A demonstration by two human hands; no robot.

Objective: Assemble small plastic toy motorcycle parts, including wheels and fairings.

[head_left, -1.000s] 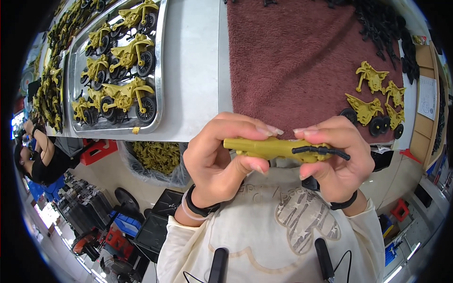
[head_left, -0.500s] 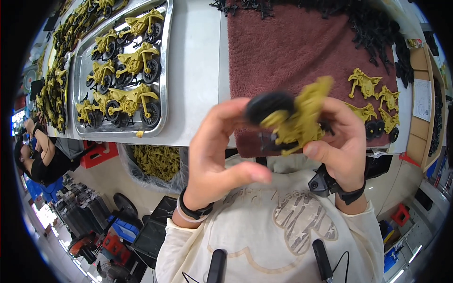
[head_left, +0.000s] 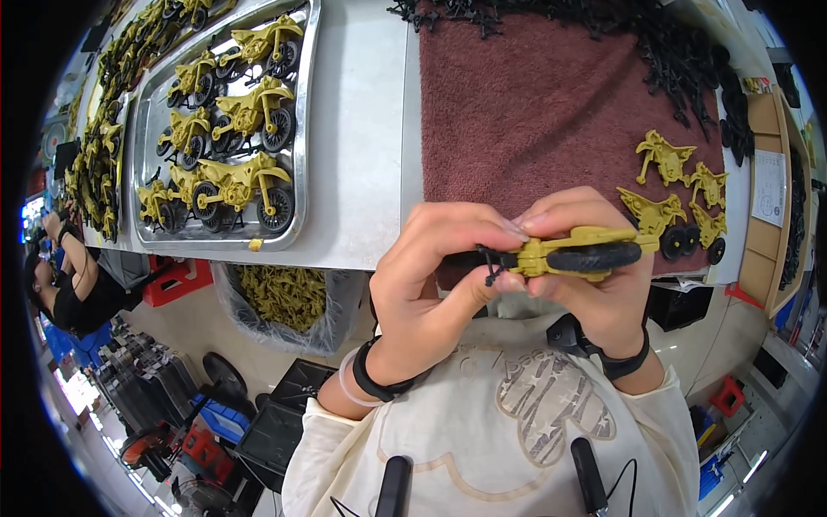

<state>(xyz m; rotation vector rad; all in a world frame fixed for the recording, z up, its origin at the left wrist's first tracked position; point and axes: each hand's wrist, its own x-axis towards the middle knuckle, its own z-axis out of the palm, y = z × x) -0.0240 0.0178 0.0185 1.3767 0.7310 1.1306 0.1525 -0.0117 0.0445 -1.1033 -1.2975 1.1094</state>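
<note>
Between both hands, above the table's front edge, is a yellow toy motorcycle (head_left: 536, 258) with a black wheel (head_left: 594, 257) toward the right. My left hand (head_left: 435, 280) pinches its left end between thumb and fingers, where a small black part (head_left: 491, 261) sticks out. My right hand (head_left: 603, 293) grips the body from the other side, thumb below and fingers above, close to the wheel. My fingers hide parts of the toy. Right of my right hand, yellow motorcycle bodies (head_left: 665, 157) and loose black wheels (head_left: 672, 243) lie on a reddish-brown towel (head_left: 517, 112).
A metal tray (head_left: 303, 172) on the left bears several yellow motorcycles with wheels. Many black parts (head_left: 676, 73) are heaped along the towel's far right. Below the table stands a plastic-lined bin (head_left: 340, 323) of yellow pieces. A cardboard box (head_left: 769, 185) is at right; another person (head_left: 76, 293) is far left.
The motorcycle has turned from tilted upright to level, its wheel now toward the right. My left hand has moved in from beside the toy and closed on its left end.
</note>
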